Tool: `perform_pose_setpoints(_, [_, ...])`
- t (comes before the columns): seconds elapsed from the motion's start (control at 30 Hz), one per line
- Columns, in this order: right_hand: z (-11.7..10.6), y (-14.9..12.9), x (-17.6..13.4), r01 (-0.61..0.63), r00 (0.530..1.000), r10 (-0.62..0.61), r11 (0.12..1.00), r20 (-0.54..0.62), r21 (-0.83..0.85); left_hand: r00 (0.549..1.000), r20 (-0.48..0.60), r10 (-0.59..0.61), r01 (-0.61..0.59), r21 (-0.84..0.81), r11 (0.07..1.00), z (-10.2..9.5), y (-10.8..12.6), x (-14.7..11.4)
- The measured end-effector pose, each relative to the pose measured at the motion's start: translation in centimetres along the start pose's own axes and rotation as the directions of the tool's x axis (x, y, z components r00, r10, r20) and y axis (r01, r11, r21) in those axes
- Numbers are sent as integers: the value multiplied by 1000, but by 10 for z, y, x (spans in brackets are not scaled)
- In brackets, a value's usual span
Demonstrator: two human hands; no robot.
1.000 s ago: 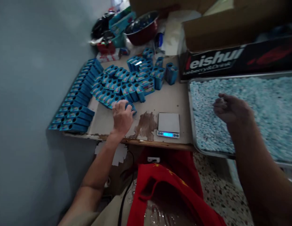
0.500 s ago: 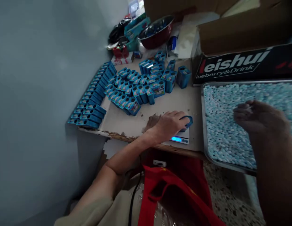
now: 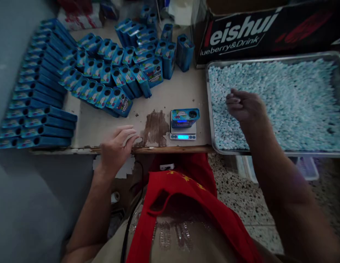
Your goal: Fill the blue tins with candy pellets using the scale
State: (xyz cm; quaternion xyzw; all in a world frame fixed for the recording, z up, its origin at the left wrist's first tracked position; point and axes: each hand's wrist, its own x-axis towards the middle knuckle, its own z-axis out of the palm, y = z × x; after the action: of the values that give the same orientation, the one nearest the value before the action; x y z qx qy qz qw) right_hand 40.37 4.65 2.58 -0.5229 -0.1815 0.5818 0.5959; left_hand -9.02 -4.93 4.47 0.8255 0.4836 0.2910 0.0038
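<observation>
A small blue box [image 3: 183, 122] with a round hole in its top lies on a digital kitchen scale [image 3: 174, 137], whose display glows blue. My left hand [image 3: 116, 148] is at the table's front edge, left of the scale. It holds nothing, and its thumb is apart from the fingers. Over a metal tray [image 3: 210, 109] of pale blue and white candies [image 3: 295, 98], my right hand [image 3: 248, 106] is closed with its fingertips together. Whatever lies inside those fingers is hidden.
Rows of similar blue boxes [image 3: 104, 73] stand on the table [image 3: 87, 128], and more are stacked along the wall [image 3: 11, 91]. A black cardboard box [image 3: 257, 40] stands behind the tray. A red bag or apron [image 3: 183, 182] hangs below the table edge.
My left hand has let go of the blue box on the scale and moved left. My right hand stays closed above the candies. The camera view has shifted down and closer to the table.
</observation>
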Motion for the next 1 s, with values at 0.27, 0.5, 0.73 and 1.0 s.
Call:
perform_pose_setpoints(0.27, [26, -18, -30, 27, 998, -52, 841, -31, -540, 995, 86, -52, 53, -8, 999, 11, -14, -13])
perform_pose_setpoints(0.5, [59, -28, -72, 87, 988, 63, 510, 138, -856, 997, 73, 24, -18, -87, 996, 33, -17, 4])
perform_pose_setpoints(0.73, [94, -31, -80, 5, 960, 184, 744, 213, -668, 994, 103, -36, 55, -189, 980, 43, -23, 5])
perform_pose_setpoints(1.0, [117, -33, -96, 180, 923, 169, 608, 347, -773, 998, 29, -52, 58, -270, 961, 47, -24, 2])
